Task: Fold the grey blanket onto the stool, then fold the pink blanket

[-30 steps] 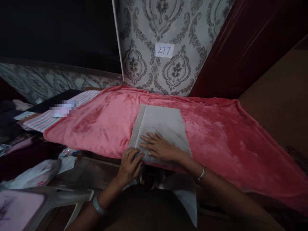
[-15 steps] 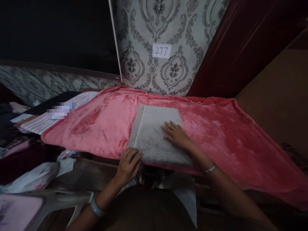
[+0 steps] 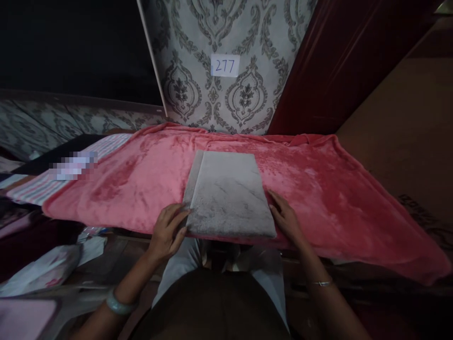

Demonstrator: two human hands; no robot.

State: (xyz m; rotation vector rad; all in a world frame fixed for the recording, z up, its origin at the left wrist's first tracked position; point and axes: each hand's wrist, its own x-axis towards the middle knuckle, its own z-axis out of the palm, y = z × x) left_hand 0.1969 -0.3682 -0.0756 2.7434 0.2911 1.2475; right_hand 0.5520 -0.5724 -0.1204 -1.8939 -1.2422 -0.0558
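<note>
A flat, grey plush rectangle (image 3: 228,196) lies on a pink plush blanket (image 3: 141,184), with a seamed strip down its left side. Whether it is a cushion cover, a folded cloth or a covered book I cannot tell. At its near left corner is my left hand (image 3: 168,231), fingers apart and their tips touching the edge. My right hand (image 3: 286,218) rests along the right edge, fingers stretched out and thumb apart. Neither hand is wrapped round anything.
A large dark screen (image 3: 78,52) stands at the back left. A paper marked 277 (image 3: 225,65) is on the patterned wall. Striped cloth (image 3: 31,191) lies at the blanket's left end. A white bag (image 3: 46,269) and a pink-topped chair (image 3: 24,316) are lower left.
My right hand has come off the top of the grey plush rectangle to its right edge. My left hand has shifted slightly at the left corner. The camera view has moved somewhat.
</note>
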